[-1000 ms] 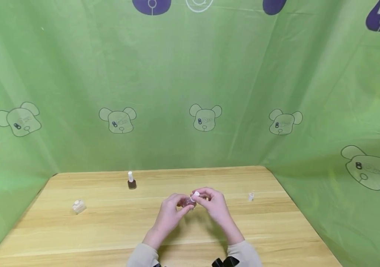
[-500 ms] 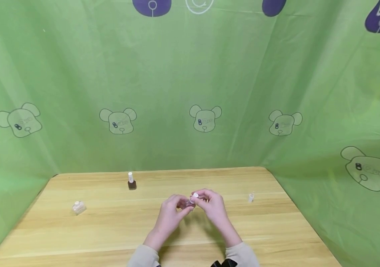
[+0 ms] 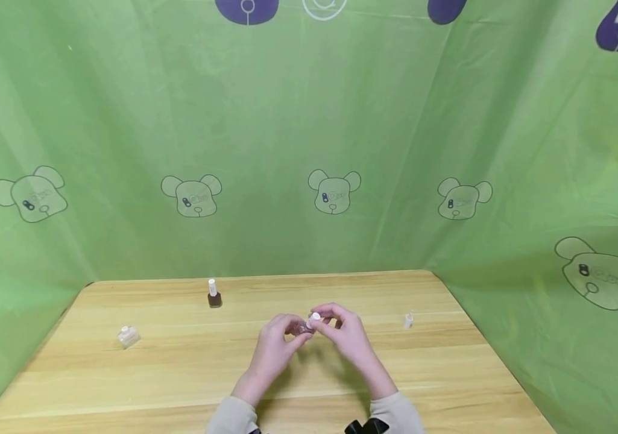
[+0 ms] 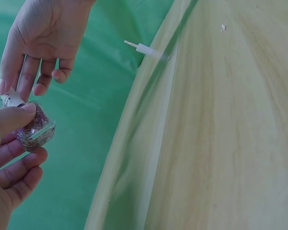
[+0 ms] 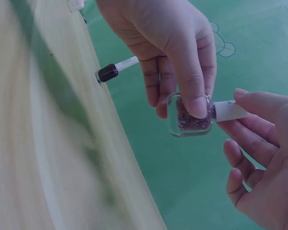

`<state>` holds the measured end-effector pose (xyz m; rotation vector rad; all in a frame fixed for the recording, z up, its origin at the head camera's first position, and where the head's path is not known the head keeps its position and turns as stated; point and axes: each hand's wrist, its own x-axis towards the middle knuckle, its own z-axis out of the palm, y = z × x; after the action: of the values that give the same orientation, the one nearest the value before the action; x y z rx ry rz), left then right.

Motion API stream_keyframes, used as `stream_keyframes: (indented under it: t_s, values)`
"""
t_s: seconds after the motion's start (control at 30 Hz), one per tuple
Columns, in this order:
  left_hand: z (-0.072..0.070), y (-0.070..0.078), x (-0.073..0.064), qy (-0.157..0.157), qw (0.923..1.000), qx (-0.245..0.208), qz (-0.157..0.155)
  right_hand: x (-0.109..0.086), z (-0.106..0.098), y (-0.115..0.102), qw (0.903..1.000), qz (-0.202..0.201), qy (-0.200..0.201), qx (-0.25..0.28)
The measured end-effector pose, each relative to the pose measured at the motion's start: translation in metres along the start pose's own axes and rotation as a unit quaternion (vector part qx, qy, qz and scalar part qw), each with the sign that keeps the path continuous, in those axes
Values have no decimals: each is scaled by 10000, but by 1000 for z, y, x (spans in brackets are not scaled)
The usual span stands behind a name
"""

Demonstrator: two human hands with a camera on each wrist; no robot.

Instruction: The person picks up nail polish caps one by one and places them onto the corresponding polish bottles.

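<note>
Above the middle of the table, my left hand (image 3: 274,345) grips the square glass body of a nail polish bottle (image 5: 188,125) between thumb and fingers. Dark reddish glitter shows inside the glass. Its white cap (image 5: 228,110) is at the bottle's neck, and my right hand (image 3: 349,335) pinches it between thumb and index finger. In the right wrist view the bottle lies sideways, cap towards the right hand. The other right fingers are loosely bent, away from the glass. In the left wrist view the left thumb (image 4: 20,115) presses on the bottle's upper side.
On the wooden table (image 3: 178,374), a dark nail polish bottle (image 3: 214,299) with a white cap stands at the back left. A clear, uncapped bottle (image 3: 129,337) is at the left. A loose white cap with its brush (image 4: 144,49) is at the right. Green curtain (image 3: 265,120) surrounds the table.
Both hands have shifted very slightly to the left with the nail polish bottle, and the cap's tilt has changed a little. The grips and the other things look the same.
</note>
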<state>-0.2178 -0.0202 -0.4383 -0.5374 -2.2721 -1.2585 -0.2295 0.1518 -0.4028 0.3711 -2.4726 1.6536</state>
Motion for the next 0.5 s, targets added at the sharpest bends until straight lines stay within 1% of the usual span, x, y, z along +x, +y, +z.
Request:
stream_keyframes:
  t_s: [0.17, 0.3, 0.43, 0.5]
  values:
    - [-2, -1, 1, 86, 9999, -19, -134, 2, -8, -2, 9996, -213, 126, 132]
    - [-5, -3, 2, 81, 9995, -7, -320, 2, -18, -7, 9995, -211, 220, 115]
    - [-6, -7, 4, 152, 9988, 38, -466, -2, -32, -25, 9991, -224, 337, 113]
    - [-7, -8, 6, 234, 9986, 7, -477, -3, -39, -31, 9988, -243, 404, 127]
